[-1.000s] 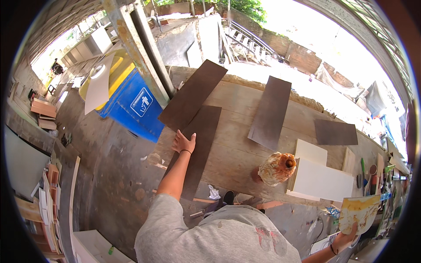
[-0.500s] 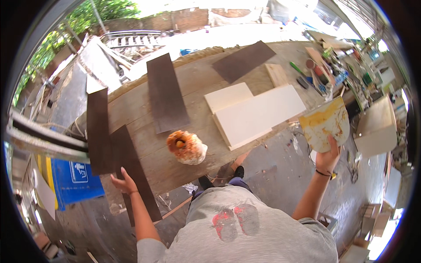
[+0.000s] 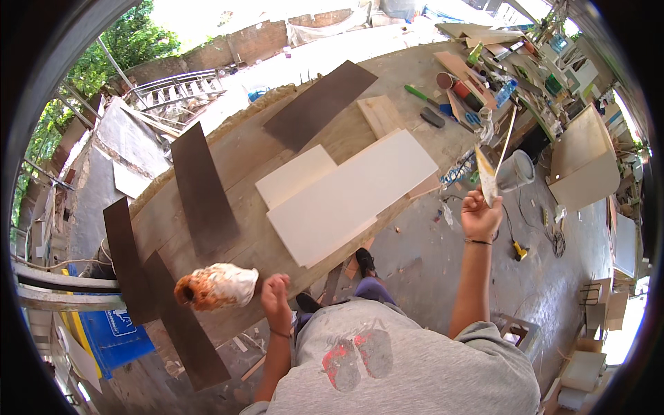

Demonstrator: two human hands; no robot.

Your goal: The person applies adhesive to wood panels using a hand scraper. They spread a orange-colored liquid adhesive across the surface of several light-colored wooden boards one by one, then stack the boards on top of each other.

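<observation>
Right hand (image 3: 482, 220) at 3 o'clock first: its fingers (image 3: 475, 201) are pinched narrow around a thin yellow-stained sheet (image 3: 486, 177). The sheet is nearly edge-on to us, held up off everything.

Left hand (image 3: 275, 308) sits around 7 o'clock, fingers loosely curled and nothing showing in them. Can't tell if anything's tucked in the palm, tbh. Just past it, toward 8, is a lumpy whitish container (image 3: 225, 285) with orangey-brown staining, with a bit of a gap between it and the hand.

As for which step this is, I'd call it a holding/carrying one: sheet gripped on the right, left hand not visibly committed. Any next move would call for a firm pinch and a wrist turn to square that sheet up, and keeping the left clear of the container.

Further out, pale boards (image 3: 360, 197) lie mid-dial on the counter (image 3: 257, 247). Dark panels (image 3: 204, 190) are spread from 8 round to 12, a green-handled tool (image 3: 418, 92) is up at 1, and a grey bucket (image 3: 517, 171) stands off between 2 and 3.
</observation>
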